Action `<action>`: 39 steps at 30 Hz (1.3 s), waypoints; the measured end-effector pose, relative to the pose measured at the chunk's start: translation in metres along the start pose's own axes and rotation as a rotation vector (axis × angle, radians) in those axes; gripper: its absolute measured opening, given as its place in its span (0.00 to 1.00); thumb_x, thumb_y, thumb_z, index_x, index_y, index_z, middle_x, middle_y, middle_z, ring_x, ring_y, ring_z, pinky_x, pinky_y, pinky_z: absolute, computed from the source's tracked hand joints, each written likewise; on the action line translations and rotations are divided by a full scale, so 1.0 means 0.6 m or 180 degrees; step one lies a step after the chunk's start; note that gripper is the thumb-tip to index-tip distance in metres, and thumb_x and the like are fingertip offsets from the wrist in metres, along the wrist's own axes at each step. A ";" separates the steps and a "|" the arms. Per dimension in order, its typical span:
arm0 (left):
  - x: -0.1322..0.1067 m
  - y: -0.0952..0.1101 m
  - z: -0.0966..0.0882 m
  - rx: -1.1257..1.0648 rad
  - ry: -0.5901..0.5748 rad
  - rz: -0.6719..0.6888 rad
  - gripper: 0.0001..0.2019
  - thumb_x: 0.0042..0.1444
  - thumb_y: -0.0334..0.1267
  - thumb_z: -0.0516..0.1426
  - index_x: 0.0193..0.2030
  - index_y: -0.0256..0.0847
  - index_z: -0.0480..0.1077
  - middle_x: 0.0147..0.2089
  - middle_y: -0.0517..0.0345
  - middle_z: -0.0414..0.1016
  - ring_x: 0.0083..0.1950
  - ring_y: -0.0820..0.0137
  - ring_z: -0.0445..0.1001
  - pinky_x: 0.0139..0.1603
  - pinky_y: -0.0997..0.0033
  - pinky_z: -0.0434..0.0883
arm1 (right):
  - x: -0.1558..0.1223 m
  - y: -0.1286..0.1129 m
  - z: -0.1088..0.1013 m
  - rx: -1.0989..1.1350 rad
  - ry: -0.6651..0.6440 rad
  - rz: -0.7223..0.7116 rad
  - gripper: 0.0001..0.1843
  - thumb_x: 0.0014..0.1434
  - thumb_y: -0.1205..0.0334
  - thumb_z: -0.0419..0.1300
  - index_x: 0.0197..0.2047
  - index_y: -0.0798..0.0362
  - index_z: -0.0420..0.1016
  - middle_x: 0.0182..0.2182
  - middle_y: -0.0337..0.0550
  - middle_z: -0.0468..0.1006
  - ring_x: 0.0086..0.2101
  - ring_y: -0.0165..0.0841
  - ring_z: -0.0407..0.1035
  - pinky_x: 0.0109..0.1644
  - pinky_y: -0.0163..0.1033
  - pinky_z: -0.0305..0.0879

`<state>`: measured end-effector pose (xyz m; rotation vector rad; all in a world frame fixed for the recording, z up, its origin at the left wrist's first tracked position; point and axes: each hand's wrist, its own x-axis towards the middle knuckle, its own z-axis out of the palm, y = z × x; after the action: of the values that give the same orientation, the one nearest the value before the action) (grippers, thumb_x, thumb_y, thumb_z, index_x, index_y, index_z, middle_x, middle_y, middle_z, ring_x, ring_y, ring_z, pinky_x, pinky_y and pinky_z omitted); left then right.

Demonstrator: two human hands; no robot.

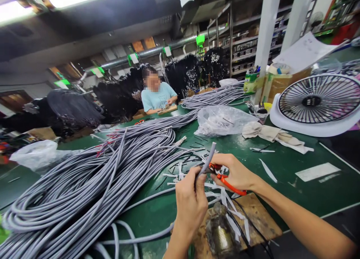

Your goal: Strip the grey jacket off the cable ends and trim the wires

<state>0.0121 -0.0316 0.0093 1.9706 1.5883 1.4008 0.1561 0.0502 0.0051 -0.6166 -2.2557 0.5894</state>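
Note:
Pinched in the fingers of my left hand (191, 199) is a grey cable (209, 159), its end pointing up and slightly right. My right hand (234, 170) is wrapped round orange-handled cutting pliers (230, 185), whose head is close against the cable just above my left fingers. Whether the jaws touch the cable is hard to make out. Below my hands lies a worn wooden board (264, 221) with a metal block (223, 232) on it. White strips (225, 197) and thin black pieces are scattered around the board and behind my hands.
A large coil of grey cables (84, 184) covers the left of the green table (284, 191). Behind my hands are a plastic bag (225, 120) and cloth gloves (275, 135). A fan (315, 101) stands at right. Across the table sits a person (159, 95).

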 end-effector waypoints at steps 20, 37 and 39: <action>0.014 -0.018 -0.011 -0.2769 -0.1089 -0.1210 0.20 0.53 0.51 0.52 0.21 0.37 0.55 0.19 0.68 0.44 0.18 0.82 0.39 0.16 0.79 0.40 | -0.005 -0.003 0.007 -0.0187 0.0070 -0.0085 0.04 0.40 0.72 0.53 0.21 0.54 0.63 0.18 0.34 0.59 0.21 0.25 0.50 0.24 0.32 0.48; 0.013 -0.017 0.013 -0.2308 -0.1344 -0.1007 0.19 0.57 0.49 0.48 0.22 0.39 0.51 0.19 0.68 0.45 0.19 0.81 0.42 0.17 0.78 0.43 | 0.016 0.007 0.021 0.2714 0.0711 0.1115 0.19 0.51 0.47 0.57 0.23 0.55 0.62 0.19 0.35 0.63 0.20 0.24 0.57 0.25 0.32 0.55; 0.010 -0.018 0.010 -0.2312 -0.1461 -0.0878 0.19 0.57 0.50 0.47 0.23 0.39 0.52 0.19 0.68 0.45 0.19 0.81 0.42 0.17 0.78 0.43 | 0.019 0.008 0.035 0.3490 0.0269 0.1348 0.20 0.53 0.48 0.55 0.21 0.56 0.61 0.16 0.34 0.62 0.18 0.22 0.55 0.22 0.30 0.52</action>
<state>0.0099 -0.0200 0.0018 1.4270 0.9158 1.0897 0.1352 0.0558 -0.0053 -0.4977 -1.3765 1.7713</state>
